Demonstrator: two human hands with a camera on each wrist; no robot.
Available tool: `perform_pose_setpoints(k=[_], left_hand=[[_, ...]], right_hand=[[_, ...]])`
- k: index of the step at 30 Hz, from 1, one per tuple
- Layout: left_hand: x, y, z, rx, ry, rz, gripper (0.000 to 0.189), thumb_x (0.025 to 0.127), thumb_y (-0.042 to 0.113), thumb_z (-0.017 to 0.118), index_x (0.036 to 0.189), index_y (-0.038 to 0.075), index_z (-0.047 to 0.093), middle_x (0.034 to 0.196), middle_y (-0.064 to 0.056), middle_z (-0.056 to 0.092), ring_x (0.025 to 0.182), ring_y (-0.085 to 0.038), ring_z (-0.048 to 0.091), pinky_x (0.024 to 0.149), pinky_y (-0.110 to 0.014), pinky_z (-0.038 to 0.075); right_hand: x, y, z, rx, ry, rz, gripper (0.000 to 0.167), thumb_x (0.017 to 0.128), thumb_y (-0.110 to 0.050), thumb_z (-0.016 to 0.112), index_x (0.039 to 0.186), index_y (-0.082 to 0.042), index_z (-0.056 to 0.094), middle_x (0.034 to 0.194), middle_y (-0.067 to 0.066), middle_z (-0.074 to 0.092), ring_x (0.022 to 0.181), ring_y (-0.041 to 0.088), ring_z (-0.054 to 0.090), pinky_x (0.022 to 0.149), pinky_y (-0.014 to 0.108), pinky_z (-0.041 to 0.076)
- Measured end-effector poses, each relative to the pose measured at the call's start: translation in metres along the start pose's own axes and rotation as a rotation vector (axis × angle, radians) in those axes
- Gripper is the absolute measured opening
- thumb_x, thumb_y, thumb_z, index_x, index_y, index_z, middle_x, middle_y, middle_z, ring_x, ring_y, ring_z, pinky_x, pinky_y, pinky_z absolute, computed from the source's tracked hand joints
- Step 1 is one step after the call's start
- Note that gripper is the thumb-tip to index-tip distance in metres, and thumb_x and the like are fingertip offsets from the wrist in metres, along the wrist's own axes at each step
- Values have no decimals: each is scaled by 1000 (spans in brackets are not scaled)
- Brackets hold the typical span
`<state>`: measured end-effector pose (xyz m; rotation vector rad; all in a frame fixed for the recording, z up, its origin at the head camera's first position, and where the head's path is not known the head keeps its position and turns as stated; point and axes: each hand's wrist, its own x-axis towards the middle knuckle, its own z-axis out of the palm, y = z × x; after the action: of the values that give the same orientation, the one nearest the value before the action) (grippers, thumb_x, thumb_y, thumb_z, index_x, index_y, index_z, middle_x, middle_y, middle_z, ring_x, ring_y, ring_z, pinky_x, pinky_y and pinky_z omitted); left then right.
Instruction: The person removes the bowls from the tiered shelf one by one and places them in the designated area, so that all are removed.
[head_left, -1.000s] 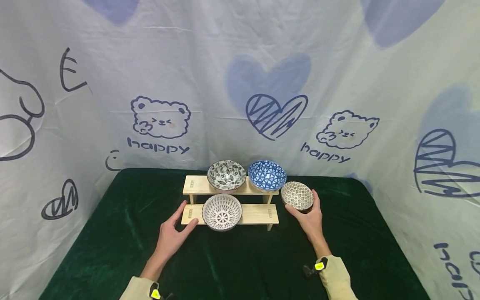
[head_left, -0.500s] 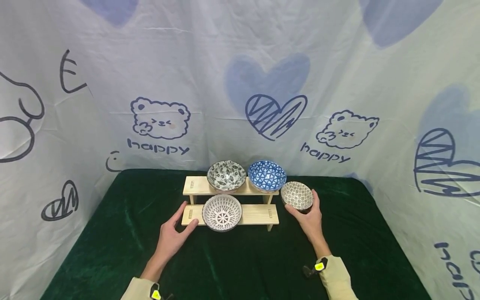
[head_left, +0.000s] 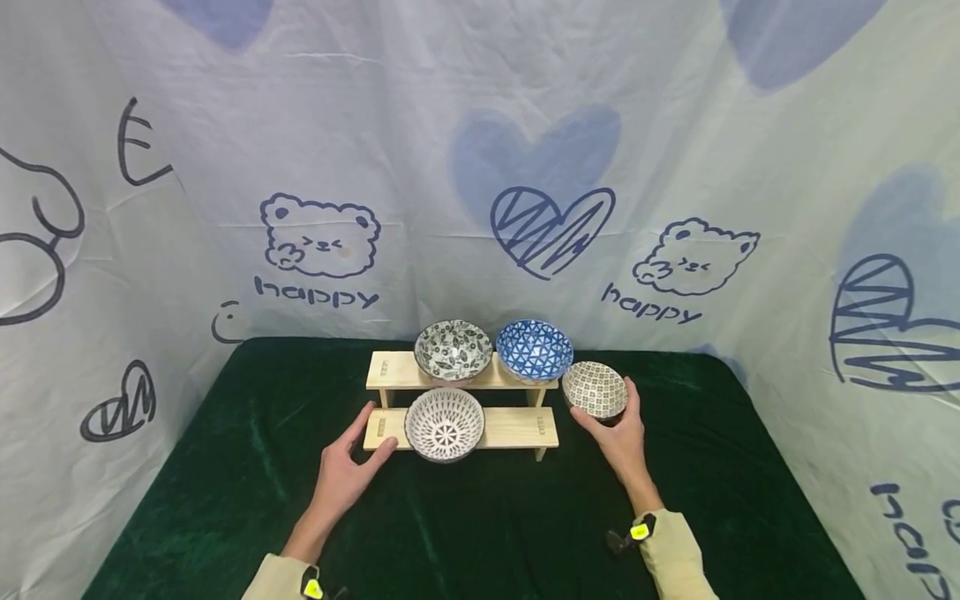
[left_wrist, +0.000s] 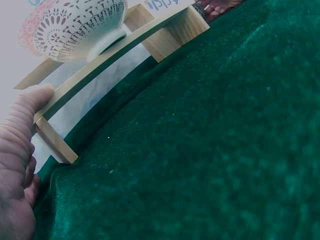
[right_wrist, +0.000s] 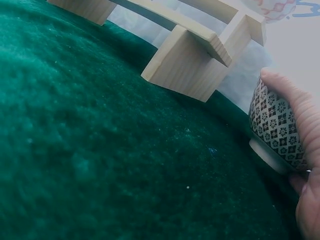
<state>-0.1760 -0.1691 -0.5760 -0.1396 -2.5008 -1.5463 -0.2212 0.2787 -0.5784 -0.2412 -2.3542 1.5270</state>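
A small bowl with a beige and dark tile pattern (head_left: 595, 389) is beside the right end of the two-tier wooden stand (head_left: 513, 427). My right hand (head_left: 621, 437) grips this bowl by its side, the thumb at its near rim; its pale foot shows in the right wrist view. At the stand's left end, my left hand (head_left: 347, 475) holds the lower shelf between thumb and fingers. In the left wrist view the thumb (left_wrist: 37, 97) lies on the shelf's front edge. On that shelf sits a white bowl with dark dashes (head_left: 444, 425).
The stand's upper shelf holds a leaf-patterned bowl (head_left: 453, 352) on the left and a blue triangle-patterned bowl (head_left: 534, 350) on the right. Dark green velvet cloth (head_left: 487, 525) covers the table. A printed pale curtain (head_left: 435, 183) hangs behind and along both sides.
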Motion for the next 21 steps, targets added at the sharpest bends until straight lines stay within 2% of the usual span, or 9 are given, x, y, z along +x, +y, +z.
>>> perform_pose_setpoints(k=[21], left_hand=[[1,-3,2,0,13,25,79,95,38,79,161,14,43,161,-10,47,149,-36,43,117,-62,38]], right_hand=[[2,2,1,-37,12,11,119,82,-42,90,168,-15,12,171,17,23,156,38,26,124,61,25]])
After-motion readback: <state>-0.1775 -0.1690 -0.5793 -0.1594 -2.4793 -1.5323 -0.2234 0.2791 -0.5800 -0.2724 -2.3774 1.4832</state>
